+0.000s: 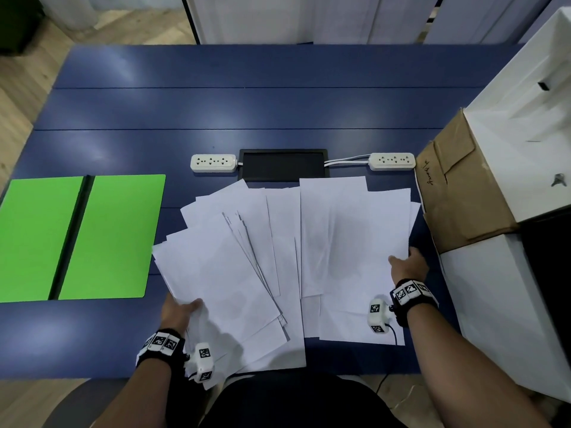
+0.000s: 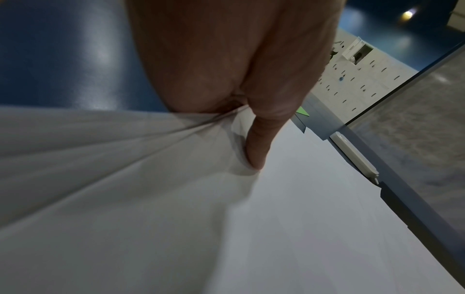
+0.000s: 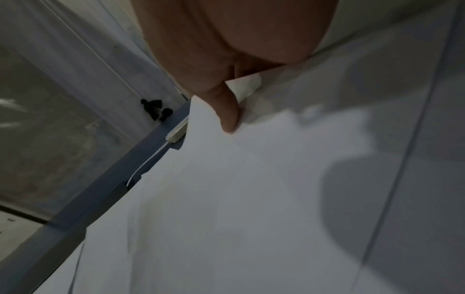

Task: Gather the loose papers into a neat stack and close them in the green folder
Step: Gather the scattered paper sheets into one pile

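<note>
papers [image 1: 278, 257] fanned just right of open green folder [image 1: 114, 236] | left hand [image 1: 180, 310], right hand [image 1: 408, 267] each pinch outer sheets | advice: sweep inward evenly, square edges before lifting

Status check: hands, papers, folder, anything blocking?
Left hand grips the papers' left edge, right hand grips the right edge. Papers fanned, unstacked. Green folder open, flat, left of the papers. Cardboard box close on the right.

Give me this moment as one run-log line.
stage: gathering | papers: fanned on table | left hand: grips left sheets | right hand: grips right sheets | green folder: open, empty
</note>
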`<state>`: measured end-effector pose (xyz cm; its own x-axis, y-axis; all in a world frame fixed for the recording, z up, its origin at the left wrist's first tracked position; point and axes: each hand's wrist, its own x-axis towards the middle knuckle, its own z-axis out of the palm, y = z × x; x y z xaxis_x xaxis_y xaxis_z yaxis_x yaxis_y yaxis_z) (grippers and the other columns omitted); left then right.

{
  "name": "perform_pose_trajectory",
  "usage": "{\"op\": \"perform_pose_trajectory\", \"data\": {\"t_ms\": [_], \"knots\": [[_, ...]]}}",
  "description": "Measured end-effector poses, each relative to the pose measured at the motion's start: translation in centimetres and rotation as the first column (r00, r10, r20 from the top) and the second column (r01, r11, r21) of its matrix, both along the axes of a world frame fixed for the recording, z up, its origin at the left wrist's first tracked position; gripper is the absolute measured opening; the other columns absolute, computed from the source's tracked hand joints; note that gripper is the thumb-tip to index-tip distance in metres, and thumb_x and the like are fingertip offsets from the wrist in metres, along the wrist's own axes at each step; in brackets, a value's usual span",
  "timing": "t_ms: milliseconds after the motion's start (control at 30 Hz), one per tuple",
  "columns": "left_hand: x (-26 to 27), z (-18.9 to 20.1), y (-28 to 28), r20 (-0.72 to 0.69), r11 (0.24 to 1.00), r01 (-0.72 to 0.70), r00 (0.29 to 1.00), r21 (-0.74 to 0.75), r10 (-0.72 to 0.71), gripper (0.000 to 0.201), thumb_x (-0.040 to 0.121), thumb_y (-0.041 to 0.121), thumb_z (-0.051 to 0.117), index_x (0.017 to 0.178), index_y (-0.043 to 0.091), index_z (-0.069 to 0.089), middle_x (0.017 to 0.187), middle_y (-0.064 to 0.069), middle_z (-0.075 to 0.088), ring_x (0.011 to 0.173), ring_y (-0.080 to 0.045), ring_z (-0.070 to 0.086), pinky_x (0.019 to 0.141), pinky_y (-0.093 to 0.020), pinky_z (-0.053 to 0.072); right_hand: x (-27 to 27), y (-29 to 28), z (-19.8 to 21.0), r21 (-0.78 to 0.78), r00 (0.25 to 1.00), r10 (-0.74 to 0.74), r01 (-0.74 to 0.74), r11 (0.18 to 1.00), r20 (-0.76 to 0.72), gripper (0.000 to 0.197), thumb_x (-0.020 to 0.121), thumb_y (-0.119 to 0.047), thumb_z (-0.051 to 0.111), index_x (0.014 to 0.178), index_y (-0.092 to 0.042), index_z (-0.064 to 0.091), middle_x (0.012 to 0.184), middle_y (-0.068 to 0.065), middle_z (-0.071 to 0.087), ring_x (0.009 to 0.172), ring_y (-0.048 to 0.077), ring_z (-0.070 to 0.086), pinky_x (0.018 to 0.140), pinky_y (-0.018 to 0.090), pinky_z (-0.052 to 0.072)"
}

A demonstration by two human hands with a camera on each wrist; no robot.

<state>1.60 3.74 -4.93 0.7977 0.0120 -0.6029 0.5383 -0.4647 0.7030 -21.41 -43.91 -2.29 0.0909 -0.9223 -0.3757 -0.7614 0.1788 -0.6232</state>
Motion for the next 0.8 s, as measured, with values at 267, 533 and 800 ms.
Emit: {"op": "perform_pose_trajectory", "data": {"t_ms": [267,533,800], "knots": [[0.1,-0.3,0.1,0.005,1.000,0.000,1.000,0.008,0.000,0.053,0.082,-0.011,0.073,0.131,-0.002,0.056,0.117,-0.023,0.069,0.103,-0.038,0.067,0.089,-0.044,0.053,4.6,2.0,-0.8,0.038,0.956,0.277,-0.275,0.961,-0.092,0.046,0.095,-0.017,0.063,0.138,-0.002,0.054,0.140,0.018,0.049,0.121,0.039,0.056,0.102,0.039,0.046],[0.1,-0.4,0.2,-0.013,1.000,-0.009,1.000,0.009,0.009,0.053,0.082,-0.009,0.074,0.130,0.002,0.057,0.119,-0.023,0.070,0.102,-0.037,0.068,0.087,-0.043,0.054,6.6,2.7,-0.3,0.137,0.906,0.266,-0.233,0.963,-0.329,0.041,0.092,-0.020,0.059,0.132,-0.015,0.057,0.141,0.013,0.042,0.122,0.039,0.051,0.101,0.046,0.043],[0.0,0.1,-0.1,-0.007,1.000,-0.013,1.000,-0.010,0.013,0.053,0.084,-0.011,0.071,0.134,0.000,0.055,0.120,-0.023,0.068,0.100,-0.035,0.065,0.087,-0.043,0.052,6.3,3.1,0.5,0.043,0.963,0.191,-0.186,0.982,-0.188,0.043,0.092,-0.008,0.057,0.133,-0.011,0.043,0.116,0.020,0.067,0.102,0.040,0.065,0.080,0.040,0.053]]}}
